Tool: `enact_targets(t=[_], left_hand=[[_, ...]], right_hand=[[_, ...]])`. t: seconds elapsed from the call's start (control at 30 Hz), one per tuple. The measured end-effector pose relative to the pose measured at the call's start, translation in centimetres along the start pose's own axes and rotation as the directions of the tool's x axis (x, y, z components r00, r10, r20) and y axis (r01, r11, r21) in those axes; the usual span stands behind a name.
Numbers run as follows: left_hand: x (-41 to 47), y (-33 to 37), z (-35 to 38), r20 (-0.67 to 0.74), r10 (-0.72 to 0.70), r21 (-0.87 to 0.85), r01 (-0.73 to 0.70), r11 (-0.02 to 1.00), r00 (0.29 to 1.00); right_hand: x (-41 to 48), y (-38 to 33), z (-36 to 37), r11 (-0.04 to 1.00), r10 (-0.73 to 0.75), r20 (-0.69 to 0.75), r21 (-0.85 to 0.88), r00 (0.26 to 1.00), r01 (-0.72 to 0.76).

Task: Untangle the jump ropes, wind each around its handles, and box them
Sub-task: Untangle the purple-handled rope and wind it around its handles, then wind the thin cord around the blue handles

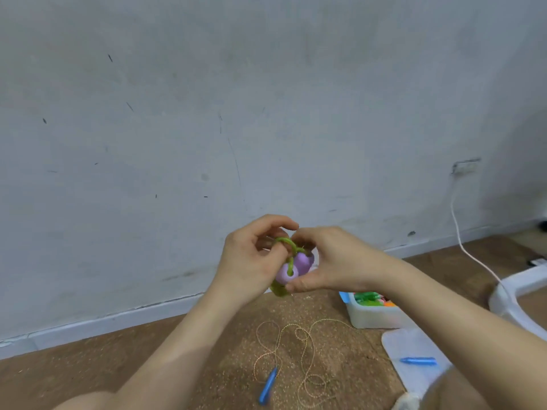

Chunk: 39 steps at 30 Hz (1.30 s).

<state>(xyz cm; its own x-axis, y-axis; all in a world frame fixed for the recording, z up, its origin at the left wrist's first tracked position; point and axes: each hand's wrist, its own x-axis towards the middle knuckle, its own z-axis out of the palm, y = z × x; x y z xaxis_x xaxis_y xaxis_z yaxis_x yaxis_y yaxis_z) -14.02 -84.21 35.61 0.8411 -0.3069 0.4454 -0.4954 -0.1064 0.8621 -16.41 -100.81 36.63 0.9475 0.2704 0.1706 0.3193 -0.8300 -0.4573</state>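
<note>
Fingers (275, 232): both hands clamped on purple handles (291, 269) | green rope (288, 245) looped above, toward left hand (251, 258) | box (376, 315) lower right.

A plain room in a home, it seems: a scuffed grey wall (207, 113) with a white skirting board (118, 319), a brown cork-like floor (88, 371), and a wall socket (467, 167) with a white cable (461, 241) hanging down.

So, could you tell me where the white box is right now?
In the head view, the white box sits on the floor at right, beside the right forearm, with its lid lying just in front.
</note>
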Motion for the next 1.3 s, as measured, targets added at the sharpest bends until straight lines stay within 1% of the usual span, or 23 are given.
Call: enact_targets(t=[0.07,0.1,0.17,0.23,0.33,0.4,0.47,0.53,0.57,0.6,0.67,0.73,0.77,0.8,0.87,0.93,1.0,1.03,1.1,1.17,1.2,1.23,1.3], left_hand=[[0.3,1.3,2.5,0.087,0.038,0.006,-0.039,0.999,0.995],[0.7,1.8,3.7,0.125,0.051,0.006,-0.052,0.999,0.991],[1.5,2.5,6.1,0.200,0.092,0.053,-0.104,0.993,0.975],[2.5,2.1,8.7,0.255,0.120,0.126,-0.156,0.980,0.959],[4.3,0.4,12.6,0.253,0.070,0.087,-0.095,0.992,0.965],[6.0,-1.8,15.3,0.304,0.007,0.094,-0.037,0.995,0.953],[8.0,-5.1,17.8,0.404,-0.084,0.152,0.024,0.988,0.911],[9.7,-9.0,20.1,0.465,-0.157,0.257,0.037,0.966,0.871],[10.4,-11.0,21.2,0.481,-0.180,0.297,0.034,0.954,0.858],[11.0,-13.0,22.4,0.486,-0.200,0.321,0.039,0.946,0.850],[11.8,-17.1,25.0,0.449,-0.230,0.355,0.064,0.933,0.863],[12.6,-21.6,27.5,0.390,-0.273,0.399,0.106,0.911,0.879],[12.9,-23.9,28.7,0.400,-0.293,0.441,0.098,0.892,0.868],[13.0,-26.3,29.9,0.446,-0.310,0.498,0.055,0.865,0.840],[12.8,-30.7,32.2,0.567,-0.343,0.581,-0.069,0.811,0.749],[11.8,-34.3,34.2,0.667,-0.358,0.597,-0.181,0.782,0.654],[10.6,-36.8,35.8,0.740,-0.368,0.590,-0.280,0.758,0.563],[10.1,-37.8,36.3,0.759,-0.385,0.599,-0.333,0.728,0.525],[9.5,-39.4,36.8,0.780,-0.378,0.606,-0.454,0.653,0.499],[9.2,-40.3,36.8,0.778,-0.356,0.610,-0.483,0.629,0.518],[9.2,-40.6,36.8,0.775,-0.345,0.607,-0.474,0.637,0.529],[9.2,-40.8,36.8,0.775,-0.322,0.597,-0.463,0.655,0.544],[9.0,-40.7,36.8,0.777,-0.283,0.580,-0.466,0.668,0.562]], right_hand=[[-1.7,1.3,-0.6,0.994,0.038,-0.076,0.101,0.996,-0.030],[-2.4,2.2,-1.1,0.993,0.076,-0.127,0.104,0.989,-0.063],[-3.3,4.7,-2.4,0.994,0.082,-0.217,-0.053,0.973,-0.096],[-3.6,7.5,-3.9,0.967,0.054,-0.243,-0.228,0.968,-0.112],[-3.7,11.7,-5.8,0.955,0.083,-0.248,-0.256,0.965,-0.147],[-3.7,15.2,-6.5,0.979,0.140,-0.237,-0.114,0.961,-0.171],[-3.8,18.9,-6.7,0.962,0.230,-0.203,0.195,0.952,-0.191],[-4.1,22.9,-6.4,0.851,0.315,-0.161,0.484,0.935,-0.203],[-4.2,25.0,-6.0,0.794,0.347,-0.136,0.570,0.928,-0.213],[-4.2,27.1,-5.4,0.761,0.373,-0.106,0.603,0.922,-0.239],[-4.1,31.4,-3.7,0.772,0.431,-0.063,0.542,0.900,-0.332],[-4.1,35.8,-1.4,0.805,0.517,-0.086,0.386,0.852,-0.450],[-4.1,37.9,-0.1,0.804,0.564,-0.114,0.303,0.818,-0.512],[-4.2,40.1,1.5,0.785,0.611,-0.144,0.236,0.778,-0.573],[-4.7,44.2,5.0,0.721,0.691,-0.203,0.137,0.693,-0.679],[-5.1,48.0,8.4,0.633,0.762,-0.246,0.084,0.600,-0.769],[-5.4,51.0,11.4,0.573,0.797,-0.263,0.046,0.543,-0.818],[-5.4,52.2,12.7,0.572,0.795,-0.264,0.028,0.546,-0.820],[-5.1,54.3,14.9,0.623,0.749,-0.272,-0.021,0.604,-0.782],[-4.8,55.9,16.4,0.666,0.699,-0.247,-0.118,0.671,-0.737],[-4.6,56.5,16.9,0.661,0.697,-0.212,-0.182,0.685,-0.728],[-4.3,56.8,17.0,0.630,0.727,-0.146,-0.249,0.671,-0.736],[-3.2,57.3,16.8,0.538,0.825,0.060,-0.391,0.563,-0.747]])
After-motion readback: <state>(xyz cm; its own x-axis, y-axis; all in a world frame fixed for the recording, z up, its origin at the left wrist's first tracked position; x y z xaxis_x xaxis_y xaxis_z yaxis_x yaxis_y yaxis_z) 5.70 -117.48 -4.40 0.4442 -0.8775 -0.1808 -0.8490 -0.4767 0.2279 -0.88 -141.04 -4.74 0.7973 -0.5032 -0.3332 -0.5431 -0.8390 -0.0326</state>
